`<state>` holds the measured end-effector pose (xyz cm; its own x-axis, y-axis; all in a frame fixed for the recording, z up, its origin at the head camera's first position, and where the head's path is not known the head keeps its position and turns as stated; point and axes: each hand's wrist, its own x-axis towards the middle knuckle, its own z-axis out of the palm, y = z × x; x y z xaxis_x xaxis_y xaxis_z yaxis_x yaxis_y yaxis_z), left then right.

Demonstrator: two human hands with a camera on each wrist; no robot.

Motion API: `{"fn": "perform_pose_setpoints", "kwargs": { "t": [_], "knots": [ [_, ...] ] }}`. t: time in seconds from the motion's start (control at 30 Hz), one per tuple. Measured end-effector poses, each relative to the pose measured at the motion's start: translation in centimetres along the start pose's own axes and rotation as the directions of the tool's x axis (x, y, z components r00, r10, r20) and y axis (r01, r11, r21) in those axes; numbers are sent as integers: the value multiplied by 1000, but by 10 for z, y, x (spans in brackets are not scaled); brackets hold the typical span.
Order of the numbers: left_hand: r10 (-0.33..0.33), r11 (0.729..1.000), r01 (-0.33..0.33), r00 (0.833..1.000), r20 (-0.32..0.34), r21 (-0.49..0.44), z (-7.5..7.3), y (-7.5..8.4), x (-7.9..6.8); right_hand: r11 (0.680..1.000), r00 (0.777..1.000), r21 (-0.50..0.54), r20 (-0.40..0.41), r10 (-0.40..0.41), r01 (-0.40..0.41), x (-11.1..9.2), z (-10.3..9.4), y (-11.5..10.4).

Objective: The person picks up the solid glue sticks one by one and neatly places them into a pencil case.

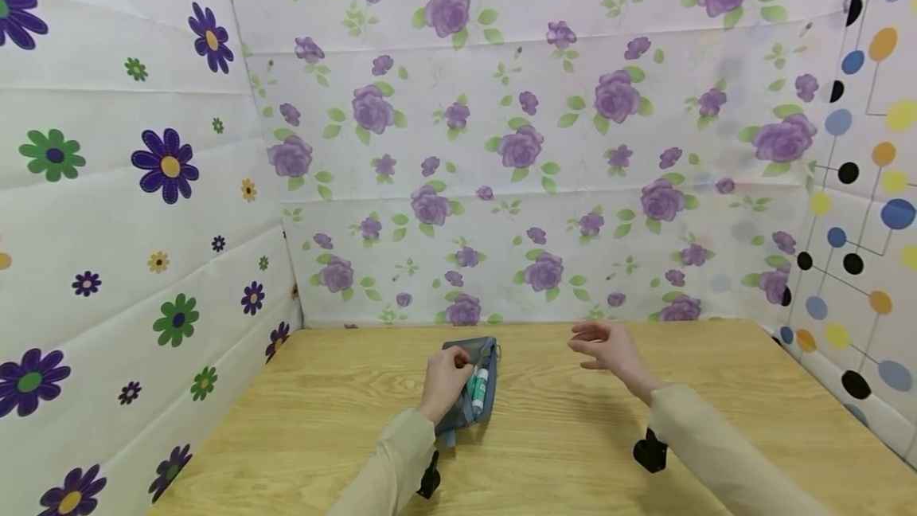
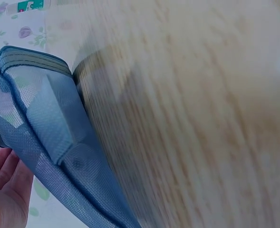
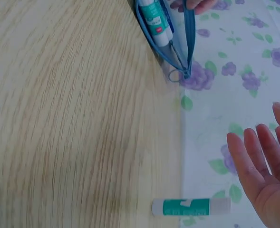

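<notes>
My left hand pinches the rim of a blue mesh zip pouch, which gapes open on the table. Inside it lies a white-and-green glue stick, with another green item partly hidden beside it. The right wrist view shows the pouch's zip edge between left-hand fingers. My right hand hovers to the right of the pouch, fingers spread loosely, holding nothing. Near that hand, the right wrist view has a separate glue stick; I cannot make it out in the head view.
The wood-grain table spreads beneath both hands. Flowered cloth hangs along the back edge, with patterned cloths at left and right. A black wrist camera hangs under the right sleeve.
</notes>
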<state>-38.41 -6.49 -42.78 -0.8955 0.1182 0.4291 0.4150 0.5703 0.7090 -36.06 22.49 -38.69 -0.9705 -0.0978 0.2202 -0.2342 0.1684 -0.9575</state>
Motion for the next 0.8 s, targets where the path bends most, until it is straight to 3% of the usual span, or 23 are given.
{"fn": "perform_pose_setpoints", "kwargs": {
  "t": [0.33, 0.8],
  "knots": [
    [0, 1000, 0, 1000, 3, -21, -2, 1, -2, 995, 994, -52, -66, -87, 83, -6, -27, 1],
    [-14, 1000, 14, 1000, 1, -16, -2, 3, 0, 989, 975, -131, -198, -98, 73, -6, -44, 12]
  ]
}}
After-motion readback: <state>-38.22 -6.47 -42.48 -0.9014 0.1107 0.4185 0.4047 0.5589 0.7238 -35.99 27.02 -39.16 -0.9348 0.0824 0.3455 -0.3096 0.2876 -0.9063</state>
